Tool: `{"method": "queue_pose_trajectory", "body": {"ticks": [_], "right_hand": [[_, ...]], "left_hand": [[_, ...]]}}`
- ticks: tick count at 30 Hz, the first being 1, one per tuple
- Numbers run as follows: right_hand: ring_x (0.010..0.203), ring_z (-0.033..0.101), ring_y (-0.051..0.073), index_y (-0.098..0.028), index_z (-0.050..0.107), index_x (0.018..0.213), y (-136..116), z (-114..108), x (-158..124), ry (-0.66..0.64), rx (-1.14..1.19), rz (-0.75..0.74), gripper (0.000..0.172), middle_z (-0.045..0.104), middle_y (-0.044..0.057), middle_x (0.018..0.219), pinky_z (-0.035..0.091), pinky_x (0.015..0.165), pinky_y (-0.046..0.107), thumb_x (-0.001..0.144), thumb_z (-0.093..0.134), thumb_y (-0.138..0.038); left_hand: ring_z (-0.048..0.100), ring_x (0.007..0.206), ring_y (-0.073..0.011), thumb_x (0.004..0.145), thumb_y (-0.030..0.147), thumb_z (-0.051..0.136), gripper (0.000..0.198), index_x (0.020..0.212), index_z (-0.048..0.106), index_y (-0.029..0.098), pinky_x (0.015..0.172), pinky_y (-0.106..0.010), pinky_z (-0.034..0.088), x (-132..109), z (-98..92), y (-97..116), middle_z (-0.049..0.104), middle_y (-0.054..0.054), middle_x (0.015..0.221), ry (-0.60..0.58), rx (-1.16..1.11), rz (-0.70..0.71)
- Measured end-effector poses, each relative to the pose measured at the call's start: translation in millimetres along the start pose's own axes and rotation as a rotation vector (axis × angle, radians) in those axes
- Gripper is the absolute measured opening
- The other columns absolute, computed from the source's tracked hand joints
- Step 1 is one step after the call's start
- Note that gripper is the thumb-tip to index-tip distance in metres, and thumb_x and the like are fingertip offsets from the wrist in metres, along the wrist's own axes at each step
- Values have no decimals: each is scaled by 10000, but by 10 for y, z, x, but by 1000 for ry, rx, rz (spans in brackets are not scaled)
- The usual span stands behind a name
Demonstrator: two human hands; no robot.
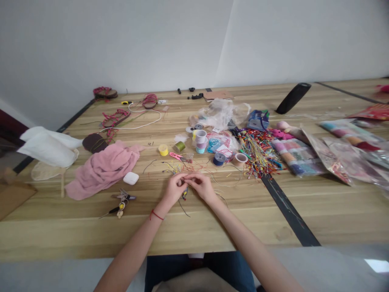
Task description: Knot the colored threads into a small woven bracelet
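My left hand [174, 187] and my right hand [202, 185] meet over the table's front middle, fingertips pinched together. What they pinch is too small to make out and is partly hidden by the fingers. Just below, between the hands, shows a small bundle of coloured threads [184, 194], with a dark strand trailing toward me. Loose thin cords lie around both hands. Beyond them are a pink clip [175, 156], a yellow thread spool [163, 150], a green spool [179, 146], a dark blue spool [219, 159] and a stack of pale spools [201, 140].
A heap of colourful knotted cords [261, 152] and bagged packs [299, 156] lie right. A black cylinder [293, 98] stands tilted farther back. Left are a pink cloth [105, 168], white case [131, 178], keys [121, 205] and corded sandals [115, 118]. Plastic bags [221, 113] lie behind the spools.
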State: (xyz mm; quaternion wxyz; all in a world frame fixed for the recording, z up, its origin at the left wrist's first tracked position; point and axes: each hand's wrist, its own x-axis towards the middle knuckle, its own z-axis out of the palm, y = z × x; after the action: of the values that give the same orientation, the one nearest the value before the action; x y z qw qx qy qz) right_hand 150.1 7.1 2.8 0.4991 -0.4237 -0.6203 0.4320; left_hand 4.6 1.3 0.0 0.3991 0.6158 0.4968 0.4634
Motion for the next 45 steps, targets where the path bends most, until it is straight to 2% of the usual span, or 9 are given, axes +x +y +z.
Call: {"method": "queue_pose_trajectory", "body": {"ticks": [10,15,17,21,27,31,37,42,45], "right_hand": [[635,549,162,-201,726,771,34,14,6,21,-82,-42,175,689,46,739,427,603,275,785,697,-373],[746,577,171,-197,722,785,-7,0,10,90,-73,-73,195,637,82,941,453,609,270,783,692,-390],[754,577,174,-194,723,780,-24,-20,16,145,-76,-61,201,630,83,929,458,624,278,778,694,-393],[650,558,162,-179,715,769,-30,-45,19,150,-39,27,216,668,59,779,445,637,295,769,690,-393],[603,569,157,-178,680,800,-42,-6,14,141,101,141,303,685,46,732,450,607,293,703,737,-459],[567,596,147,-218,544,880,-29,10,29,113,311,206,454,678,-1,671,449,562,263,600,826,-436],[504,602,135,-247,392,815,43,-19,25,86,421,324,603,681,-36,610,432,535,241,508,880,-424],[563,636,154,-221,498,887,17,-67,34,73,414,381,599,676,-27,611,465,590,266,478,890,-415],[520,589,130,-181,583,973,-7,-87,52,36,389,390,597,651,-35,578,422,529,243,501,874,-402]], "left_hand": [[343,506,-50,704,84,589,242,897,719,151,484,-176,291,17,-1,-10,523,39,673,-23,13,34],[366,505,-48,737,130,620,250,955,739,161,472,-180,297,23,2,-37,542,17,734,29,9,51],[371,503,-49,763,162,631,241,978,739,164,474,-180,308,18,1,-36,544,14,738,45,21,73],[380,507,-51,790,179,639,229,998,734,165,486,-174,334,7,0,-19,539,17,726,56,72,120],[377,504,-48,783,107,629,223,974,731,158,481,-162,336,1,3,7,541,22,720,60,142,172],[371,507,-43,794,67,606,282,1023,726,181,481,-156,331,-15,-1,32,550,22,752,41,167,191],[347,497,-38,793,28,596,341,1058,721,204,470,-151,318,-38,-4,68,548,28,766,26,183,235],[343,500,-39,802,19,580,351,1066,715,209,473,-152,322,-46,-9,67,570,18,808,2,203,262],[357,515,-46,812,29,574,342,1062,715,215,495,-158,344,-48,-16,65,577,12,812,-20,236,274]]}}
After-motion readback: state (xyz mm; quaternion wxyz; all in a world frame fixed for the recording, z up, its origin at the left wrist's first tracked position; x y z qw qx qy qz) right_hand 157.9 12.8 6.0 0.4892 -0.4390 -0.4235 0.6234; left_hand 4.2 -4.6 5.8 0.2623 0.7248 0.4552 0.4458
